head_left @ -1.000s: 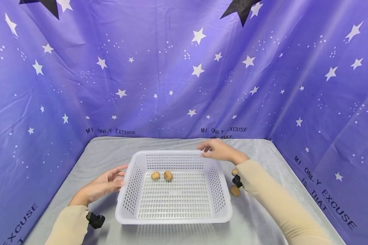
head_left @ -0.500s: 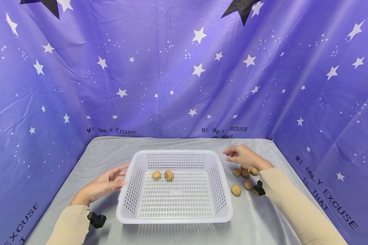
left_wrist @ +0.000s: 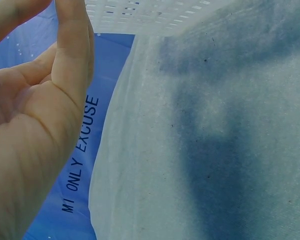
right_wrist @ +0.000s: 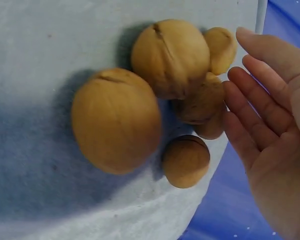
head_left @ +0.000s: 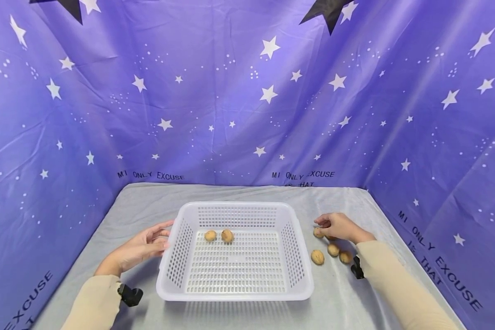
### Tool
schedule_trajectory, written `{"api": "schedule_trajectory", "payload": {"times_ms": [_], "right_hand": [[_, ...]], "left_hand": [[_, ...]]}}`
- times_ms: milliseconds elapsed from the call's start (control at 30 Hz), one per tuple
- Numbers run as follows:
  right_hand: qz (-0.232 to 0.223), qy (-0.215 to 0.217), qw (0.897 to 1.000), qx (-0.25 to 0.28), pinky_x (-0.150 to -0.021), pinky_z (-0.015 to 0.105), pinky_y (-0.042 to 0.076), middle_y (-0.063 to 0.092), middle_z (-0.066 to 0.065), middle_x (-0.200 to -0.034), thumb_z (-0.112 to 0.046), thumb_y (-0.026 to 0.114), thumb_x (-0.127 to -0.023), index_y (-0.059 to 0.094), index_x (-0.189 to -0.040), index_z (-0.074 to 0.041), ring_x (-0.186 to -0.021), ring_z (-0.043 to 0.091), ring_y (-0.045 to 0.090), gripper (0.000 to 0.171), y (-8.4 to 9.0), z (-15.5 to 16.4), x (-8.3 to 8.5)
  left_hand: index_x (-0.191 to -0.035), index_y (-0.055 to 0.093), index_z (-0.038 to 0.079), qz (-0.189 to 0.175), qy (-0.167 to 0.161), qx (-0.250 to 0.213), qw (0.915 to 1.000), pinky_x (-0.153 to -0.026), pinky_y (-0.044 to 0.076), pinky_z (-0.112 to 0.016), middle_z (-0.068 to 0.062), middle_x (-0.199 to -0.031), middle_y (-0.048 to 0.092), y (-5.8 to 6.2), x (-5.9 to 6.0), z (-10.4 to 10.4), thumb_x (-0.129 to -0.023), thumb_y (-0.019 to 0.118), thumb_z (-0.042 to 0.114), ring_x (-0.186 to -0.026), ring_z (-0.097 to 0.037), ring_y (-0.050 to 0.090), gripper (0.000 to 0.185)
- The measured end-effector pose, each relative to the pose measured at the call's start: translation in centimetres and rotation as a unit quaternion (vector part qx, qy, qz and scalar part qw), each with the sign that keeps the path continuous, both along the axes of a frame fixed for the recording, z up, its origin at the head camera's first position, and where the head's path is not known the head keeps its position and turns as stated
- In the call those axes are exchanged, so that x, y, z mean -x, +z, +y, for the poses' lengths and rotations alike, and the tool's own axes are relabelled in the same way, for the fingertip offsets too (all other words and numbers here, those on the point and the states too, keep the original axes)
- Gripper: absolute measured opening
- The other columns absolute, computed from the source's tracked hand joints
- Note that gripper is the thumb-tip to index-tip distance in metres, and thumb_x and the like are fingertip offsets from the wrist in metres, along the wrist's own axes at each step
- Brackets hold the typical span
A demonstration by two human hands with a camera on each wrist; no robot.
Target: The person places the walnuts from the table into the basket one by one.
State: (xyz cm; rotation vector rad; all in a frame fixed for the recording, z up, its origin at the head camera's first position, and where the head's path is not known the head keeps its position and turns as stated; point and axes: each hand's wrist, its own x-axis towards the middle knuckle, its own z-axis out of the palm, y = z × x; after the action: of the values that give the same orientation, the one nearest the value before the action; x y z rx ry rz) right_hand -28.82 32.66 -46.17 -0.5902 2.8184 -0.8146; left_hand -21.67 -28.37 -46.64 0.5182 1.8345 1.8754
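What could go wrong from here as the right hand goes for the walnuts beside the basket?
The right hand is open over a tight cluster of loose walnuts; reaching for one may nudge the others, and round shells could roll across the grey cloth toward the table's right edge. The left hand only rests with straight fingers against the white basket, so a bump could shift the basket. The two walnuts in the basket lie free and might roll if it slides.

Head view high, facing basket (head_left: 235,293), left wrist close beside it, right wrist near walnuts (right_wrist: 115,120)
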Motion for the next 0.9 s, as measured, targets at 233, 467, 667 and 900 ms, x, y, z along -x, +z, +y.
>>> {"api": "schedule_trajectory", "payload": {"times_ms": [233,467,667,900], "right_hand": [[0.004,0.008,1.0,-0.001,-0.083,0.043,0.056,0.073,0.008,-0.097,-0.019,0.079,-0.088,0.071,-0.113,0.005,-0.09,0.025,0.068,0.035,-0.8,0.0,-0.2],[0.006,0.0,1.0,-0.005,-0.08,0.04,0.055,0.073,0.006,-0.096,-0.019,0.079,-0.088,0.073,-0.111,0.003,-0.088,0.021,0.067,0.032,-0.7,-0.1,-0.3],[0.012,0.0,1.0,-0.013,-0.078,0.037,0.055,0.072,0.005,-0.097,-0.019,0.078,-0.088,0.072,-0.113,0.003,-0.087,0.019,0.065,0.034,0.6,-0.3,-0.4],[0.035,0.01,0.999,-0.018,-0.078,0.037,0.054,0.073,0.006,-0.102,-0.021,0.075,-0.091,0.072,-0.117,0.001,-0.088,0.018,0.066,0.035,3.0,-0.7,-0.2]], "left_hand": [[-0.158,0.013,-0.003,0.0,0.001,-0.002,1.0,-0.095,0.053,-0.044,-0.025,-0.136,0.044,0.1,-0.1,0.1,-0.101,0.054,-0.003,-0.116,-0.024,0.06,0.07],[-0.158,0.013,-0.002,0.0,0.003,-0.003,1.0,-0.096,0.053,-0.044,-0.026,-0.137,0.043,0.1,-0.1,0.1,-0.1,0.054,-0.002,-0.116,-0.024,0.061,0.071],[-0.158,0.012,-0.003,0.001,0.002,-0.004,1.0,-0.096,0.053,-0.043,-0.025,-0.136,0.043,0.0,-0.1,0.0,-0.1,0.055,-0.002,-0.116,-0.024,0.061,0.071],[-0.157,0.013,-0.003,0.003,-0.002,-0.006,1.0,-0.096,0.053,-0.044,-0.031,-0.137,0.04,-0.1,0.0,0.0,-0.101,0.054,-0.003,-0.116,-0.025,0.06,0.07]]}}
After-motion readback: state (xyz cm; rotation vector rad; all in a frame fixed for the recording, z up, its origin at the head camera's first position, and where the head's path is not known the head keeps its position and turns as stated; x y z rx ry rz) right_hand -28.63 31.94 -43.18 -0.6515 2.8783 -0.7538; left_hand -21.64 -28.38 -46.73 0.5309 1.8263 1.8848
